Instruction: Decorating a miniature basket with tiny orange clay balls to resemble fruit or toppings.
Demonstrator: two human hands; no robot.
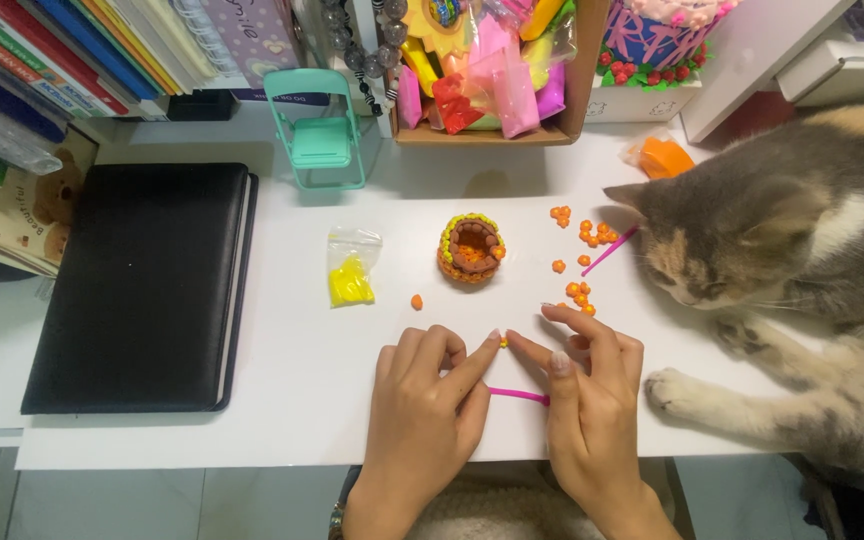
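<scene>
My left hand [427,405] and my right hand [587,400] rest on the white table [292,340] with fingertips meeting over a tiny orange clay bit [503,342]. A thin pink stick tool [518,395] runs between the hands, under my right fingers. Beyond them stands a small orange clay basket [471,249] with a yellow-green rim. Several small orange clay balls [580,292] lie to its right, and one lone orange ball [416,301] lies to its left. A second pink stick [609,250] lies among the balls.
A cat [802,260] lies on the table's right side, paw [672,390] near my right hand. A small bag of yellow clay [350,270], a black notebook [142,285], a green miniature chair [314,130], a box of clay packets [492,80] and books [52,50] surround.
</scene>
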